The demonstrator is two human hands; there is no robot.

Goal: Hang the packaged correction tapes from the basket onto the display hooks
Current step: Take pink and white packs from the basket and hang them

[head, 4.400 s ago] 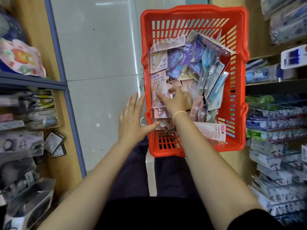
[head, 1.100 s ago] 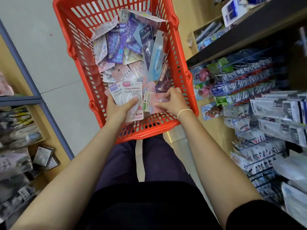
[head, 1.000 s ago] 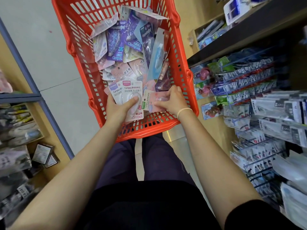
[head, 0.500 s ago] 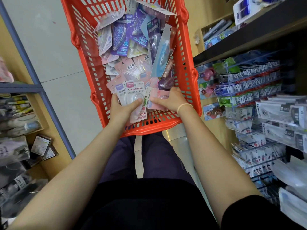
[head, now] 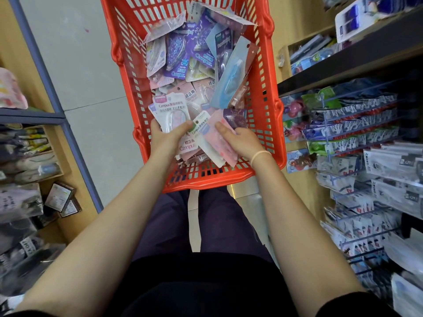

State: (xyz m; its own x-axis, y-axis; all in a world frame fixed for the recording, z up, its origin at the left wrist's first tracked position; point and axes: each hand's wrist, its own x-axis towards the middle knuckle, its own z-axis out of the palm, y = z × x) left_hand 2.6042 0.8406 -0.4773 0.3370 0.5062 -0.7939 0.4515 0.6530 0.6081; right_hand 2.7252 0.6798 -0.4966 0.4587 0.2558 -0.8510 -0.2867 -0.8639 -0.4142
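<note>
Here we look down into a red plastic basket [head: 267, 124] heaped with packaged correction tapes [head: 194, 58] in purple, pink, white and blue cards. Our left hand [head: 166, 139] grips a white-and-pink Campus pack [head: 170, 110] at the near end of the basket, thumb laid across its face and fingers curled behind it. Our right hand [head: 240, 139] holds a small fan of pink and white packs [head: 209, 143], thumb on top, fingers underneath; a pale band circles that wrist. Both handfuls touch one another and sit just above the loose pile. A long blue pack [head: 231, 76] leans against the basket's right wall. To the right, display hooks [head: 357, 115] carry rows of hanging packets, well apart from both hands. A dark shelf [head: 366, 53] runs above them. On the left stands a wooden rack [head: 29, 143] with blurred stationery. Pale floor tiles [head: 87, 76] lie beyond the basket.
</note>
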